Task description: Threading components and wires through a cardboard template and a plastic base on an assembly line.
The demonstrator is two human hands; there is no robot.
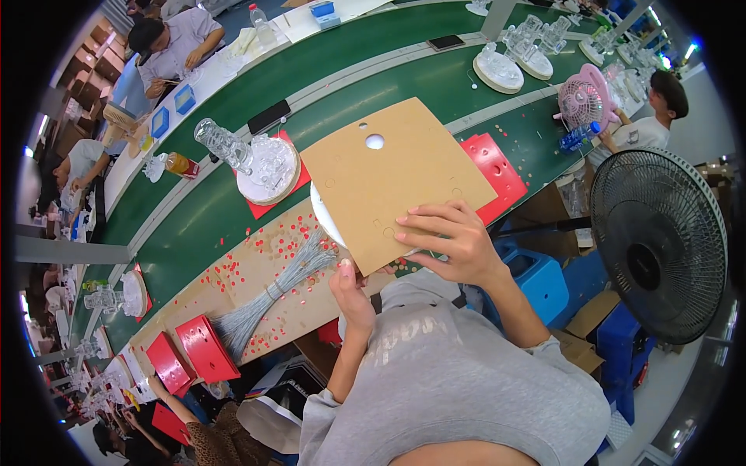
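Note:
A brown cardboard sheet with two punched holes near its far edge lies tilted in front of me. My left hand pinches its near left corner, the thumb at the edge and the other fingers partly hidden. Across the near right part of the sheet, my right hand rests with its fingers stretched out. The rim of a white round piece shows from under the sheet's left side. Right of the sheet lie red punched sheets, partly covered by it.
A bundle of grey wires lies among red scraps on the cardboard-covered bench. Beyond it, a white round base with clear parts stands on the green conveyor. Red stacks sit left; a black fan stands right. Other people work nearby.

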